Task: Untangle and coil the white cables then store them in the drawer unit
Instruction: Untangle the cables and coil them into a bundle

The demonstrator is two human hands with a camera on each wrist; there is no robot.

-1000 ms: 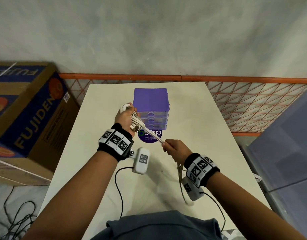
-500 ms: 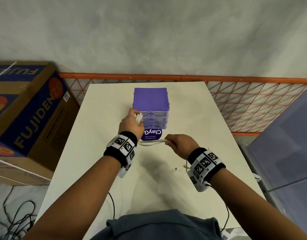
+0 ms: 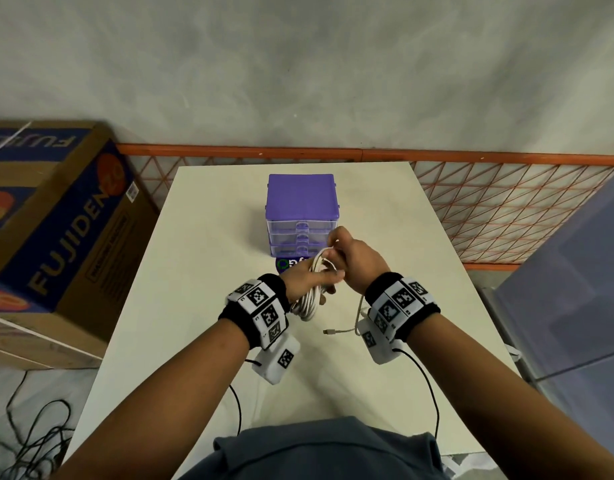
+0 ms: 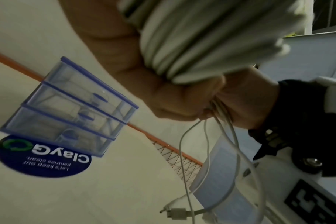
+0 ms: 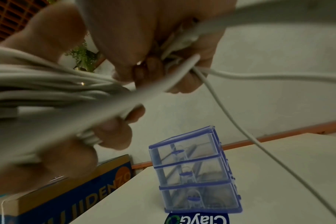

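My left hand (image 3: 307, 280) grips a coil of white cable (image 3: 310, 299) just in front of the purple drawer unit (image 3: 302, 213). My right hand (image 3: 350, 259) meets it from the right and pinches a strand of the same cable at the top of the coil. A loose tail hangs from the hands, and its connector end (image 3: 329, 331) lies on the table. The left wrist view shows the coil (image 4: 192, 45) wrapped round my fingers and the hanging tail (image 4: 184, 174). All three clear drawers (image 5: 194, 174) are shut.
A round blue sticker (image 3: 284, 264) lies on the white table (image 3: 194, 271) in front of the drawers. A large cardboard box (image 3: 52, 216) stands to the left. An orange mesh fence (image 3: 506, 216) runs behind the table, and black wires (image 3: 31, 434) lie on the floor at left.
The hands came together: my right hand rose from the stretched cable up to the coil. My left hand turned and dropped lower. Only a short tail is still loose.
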